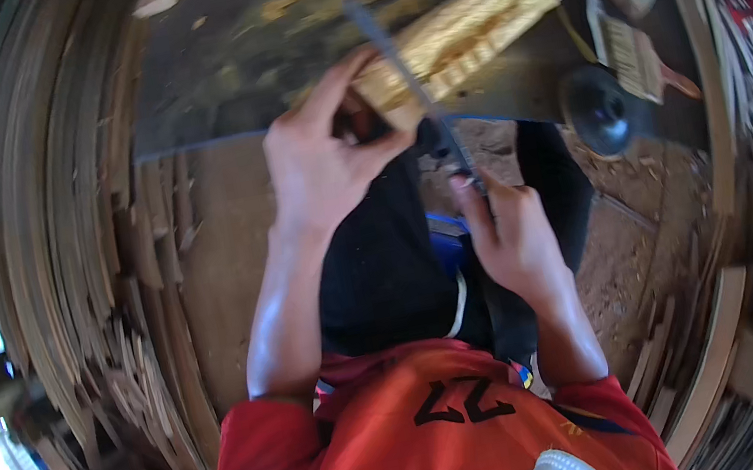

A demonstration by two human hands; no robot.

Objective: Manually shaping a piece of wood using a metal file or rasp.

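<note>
The carved golden wood piece (462, 31) is being pinned at the far bench edge by the left hand (319, 160), while a file (410, 80) is being gripped by the right hand (508, 233); strokes are best kept level and steady.

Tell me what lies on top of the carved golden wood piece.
A long grey file lies slanted across the carved golden wood piece. The right hand holds the file's near end; the left hand grips the piece's near end, covering it. The dark workbench lies underneath.
</note>
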